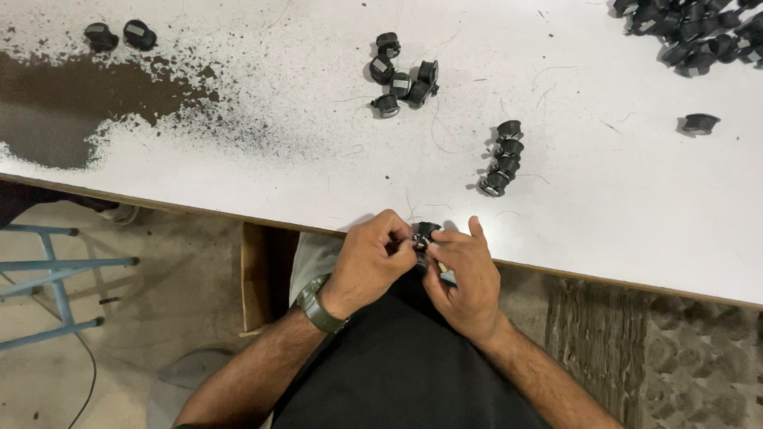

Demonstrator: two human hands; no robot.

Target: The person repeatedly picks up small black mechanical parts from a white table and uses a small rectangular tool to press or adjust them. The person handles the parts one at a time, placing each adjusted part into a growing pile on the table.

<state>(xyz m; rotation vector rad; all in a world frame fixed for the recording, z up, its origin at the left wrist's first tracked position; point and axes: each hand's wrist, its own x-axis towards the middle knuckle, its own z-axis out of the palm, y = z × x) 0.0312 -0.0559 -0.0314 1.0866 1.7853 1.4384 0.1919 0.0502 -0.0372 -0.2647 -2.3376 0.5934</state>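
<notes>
Here the left hand (367, 258) and right hand (463, 270) pinch one black knob (424, 233) together at the desk (604, 206) edge, close for fingertip work; a knob row (501, 158) lies near.

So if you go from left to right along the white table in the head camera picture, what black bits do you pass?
Two black parts near the worn dark patch → cluster of six black parts → short row of black parts → single black part → big pile of black parts in the far right corner.
</notes>
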